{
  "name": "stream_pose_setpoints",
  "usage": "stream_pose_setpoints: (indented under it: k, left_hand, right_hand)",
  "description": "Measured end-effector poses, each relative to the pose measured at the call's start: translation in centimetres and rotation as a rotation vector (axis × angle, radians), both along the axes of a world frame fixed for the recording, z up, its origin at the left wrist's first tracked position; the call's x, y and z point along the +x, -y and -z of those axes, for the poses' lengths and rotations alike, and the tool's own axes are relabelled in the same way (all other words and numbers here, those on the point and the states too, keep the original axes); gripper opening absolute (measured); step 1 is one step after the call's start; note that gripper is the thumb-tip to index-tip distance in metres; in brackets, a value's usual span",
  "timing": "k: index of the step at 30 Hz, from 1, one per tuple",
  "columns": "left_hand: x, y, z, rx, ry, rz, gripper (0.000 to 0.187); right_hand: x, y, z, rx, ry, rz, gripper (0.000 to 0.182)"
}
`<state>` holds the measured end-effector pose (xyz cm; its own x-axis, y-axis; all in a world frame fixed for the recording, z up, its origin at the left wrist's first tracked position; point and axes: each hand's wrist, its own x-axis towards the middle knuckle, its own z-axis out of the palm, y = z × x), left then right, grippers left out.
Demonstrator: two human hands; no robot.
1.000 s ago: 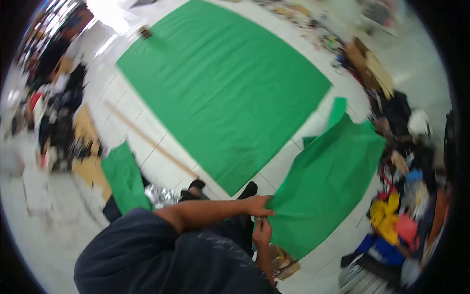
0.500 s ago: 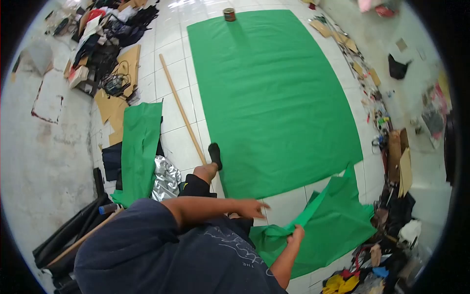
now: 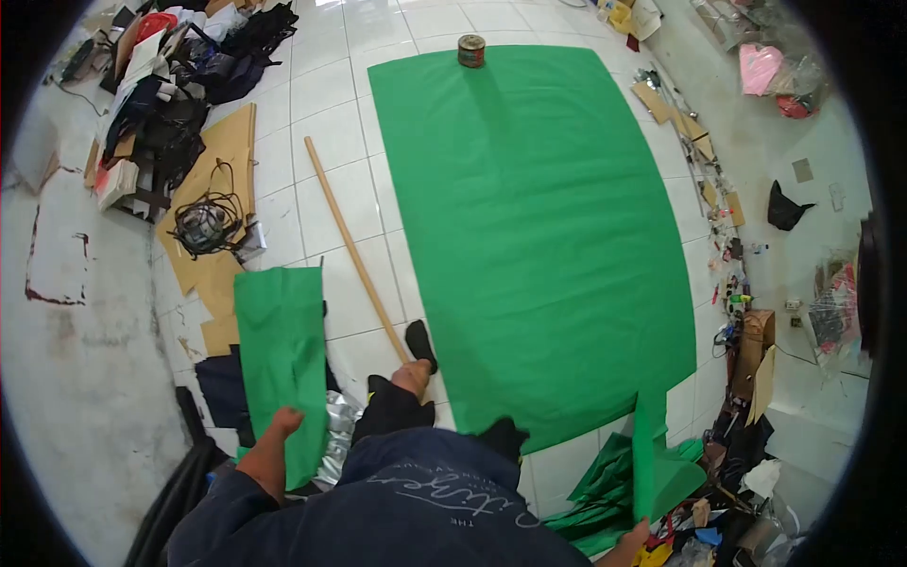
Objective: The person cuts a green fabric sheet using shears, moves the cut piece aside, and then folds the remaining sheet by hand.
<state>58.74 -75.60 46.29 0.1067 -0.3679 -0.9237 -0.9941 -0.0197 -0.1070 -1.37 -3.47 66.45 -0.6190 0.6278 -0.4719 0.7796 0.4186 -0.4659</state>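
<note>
My right hand point(image 3: 635, 541) is low at the right, closed on the edge of a crumpled green sheet point(image 3: 605, 482). A narrow strip of that sheet rises from the hand to the near right corner of a large green sheet point(image 3: 529, 246), which lies spread on the floor. My left hand point(image 3: 286, 421) is out to the left, in front of a long green piece point(image 3: 279, 331). Its fingers look curled, and whatever they may hold is hidden. A tin can point(image 3: 470, 51) stands on the far edge of the large sheet.
A wooden stick point(image 3: 354, 248) lies on the white tiles left of the large sheet, its near end by my foot point(image 3: 420, 347). Silver foil point(image 3: 338, 437), cardboard point(image 3: 225, 156) and a tangled cable point(image 3: 208, 222) are at the left. Mixed clutter point(image 3: 751, 454) lines the right wall.
My left hand has swung from in front of my body out to the left. My right hand has moved down and right with the green sheet, which is now more bunched up.
</note>
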Motion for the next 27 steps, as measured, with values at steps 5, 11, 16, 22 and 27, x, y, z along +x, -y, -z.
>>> stream_pose_setpoints:
  k: [5, 11, 16, 22, 27]
  left_hand:
    - [-18.8, 15.6, -11.1, -0.285, -0.628, -0.551, 0.043]
    - [-28.0, 33.4, -12.8, -0.326, -0.869, -0.134, 0.044]
    - [-26.3, 50.2, -9.6, -0.469, -0.805, -0.044, 0.042]
    - [-14.3, 62.7, -8.1, -0.265, -0.577, -0.677, 0.025]
    - [-12.8, 73.2, -11.0, -0.556, -0.401, 0.499, 0.021]
  right_hand:
    - [-7.9, 14.1, 1.9, 0.152, -0.162, 0.06, 0.056]
    - [-12.0, 34.2, 4.3, 0.131, -0.255, 0.027, 0.055]
    - [-15.4, 48.9, 6.2, 0.079, -0.289, 0.182, 0.056]
    - [-21.0, 65.4, 8.1, 0.309, -0.148, 0.0, 0.055]
    - [-20.3, 76.7, 5.4, 0.346, -0.122, 0.047, 0.051]
